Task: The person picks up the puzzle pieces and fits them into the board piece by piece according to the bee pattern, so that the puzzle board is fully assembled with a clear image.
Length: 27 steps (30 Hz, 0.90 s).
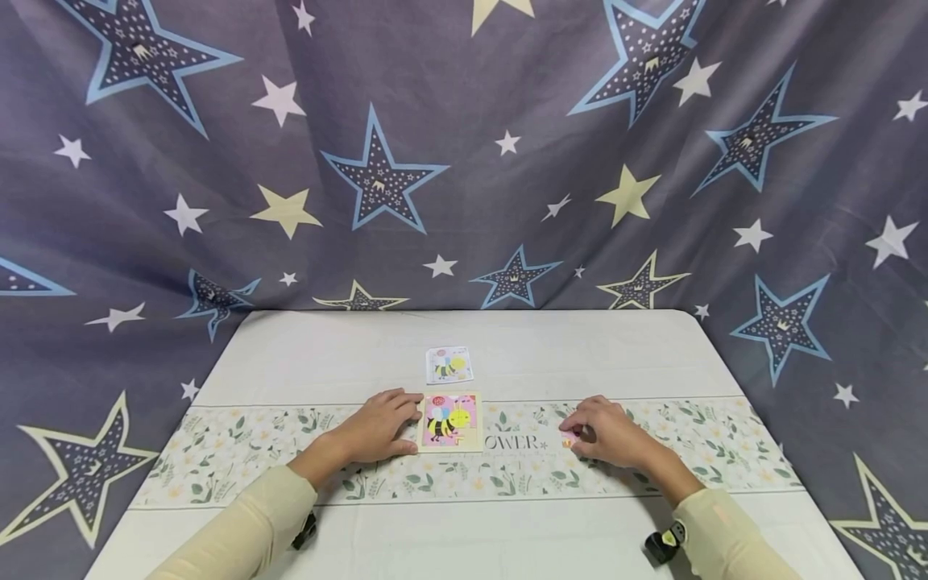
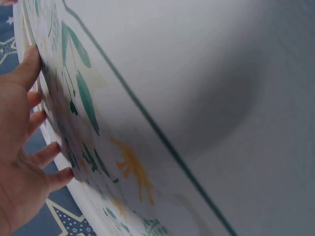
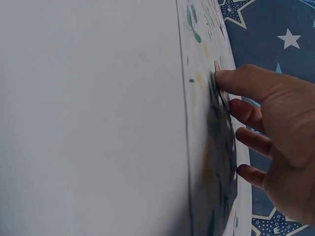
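Note:
A jigsaw puzzle board with a pale border lies at the middle of the table, showing a yellow-and-black bee on pink. Bare pale board shows at its lower right. My left hand rests at the board's left edge, thumb and fingers spread and touching it. To the right, my right hand pinches a small pink-and-orange puzzle piece between thumb and fingers, at the tabletop. In the right wrist view the piece appears nearly edge-on under the thumb.
Behind the board lies a picture card with the same bee. A floral band with printed letters crosses the white table cover. A star-patterned curtain hangs behind the table and along its sides.

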Motion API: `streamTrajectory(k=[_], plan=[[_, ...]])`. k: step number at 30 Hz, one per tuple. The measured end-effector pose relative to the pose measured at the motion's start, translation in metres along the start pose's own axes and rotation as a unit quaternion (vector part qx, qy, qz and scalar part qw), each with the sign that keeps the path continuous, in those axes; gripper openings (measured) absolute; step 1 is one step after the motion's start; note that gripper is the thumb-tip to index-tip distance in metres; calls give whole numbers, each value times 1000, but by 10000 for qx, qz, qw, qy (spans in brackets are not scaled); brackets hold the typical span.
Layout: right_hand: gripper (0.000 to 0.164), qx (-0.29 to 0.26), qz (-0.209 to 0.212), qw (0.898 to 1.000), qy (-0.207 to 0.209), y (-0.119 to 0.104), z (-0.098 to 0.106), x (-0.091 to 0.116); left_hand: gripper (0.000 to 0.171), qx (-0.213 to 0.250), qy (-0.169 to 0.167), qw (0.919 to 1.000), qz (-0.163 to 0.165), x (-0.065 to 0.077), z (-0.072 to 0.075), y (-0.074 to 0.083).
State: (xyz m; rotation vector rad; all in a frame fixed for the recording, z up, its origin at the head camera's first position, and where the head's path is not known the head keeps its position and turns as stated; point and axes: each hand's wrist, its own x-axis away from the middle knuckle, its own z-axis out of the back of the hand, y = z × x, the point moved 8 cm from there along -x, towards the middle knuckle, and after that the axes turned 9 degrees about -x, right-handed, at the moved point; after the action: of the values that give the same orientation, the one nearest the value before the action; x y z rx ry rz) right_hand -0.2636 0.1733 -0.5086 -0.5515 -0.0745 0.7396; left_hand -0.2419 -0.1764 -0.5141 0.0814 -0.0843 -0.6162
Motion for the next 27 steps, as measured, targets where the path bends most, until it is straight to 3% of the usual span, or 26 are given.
streamTrajectory(k=[12,27], plan=[[27,-161,413,9990,89,-21,-9,-21,56,9,-16,10000,-4,1,0,-1],[27,-441,370,9978,-344,-65,-37,-68,56,-61,44,10000,-51,1,0,0]])
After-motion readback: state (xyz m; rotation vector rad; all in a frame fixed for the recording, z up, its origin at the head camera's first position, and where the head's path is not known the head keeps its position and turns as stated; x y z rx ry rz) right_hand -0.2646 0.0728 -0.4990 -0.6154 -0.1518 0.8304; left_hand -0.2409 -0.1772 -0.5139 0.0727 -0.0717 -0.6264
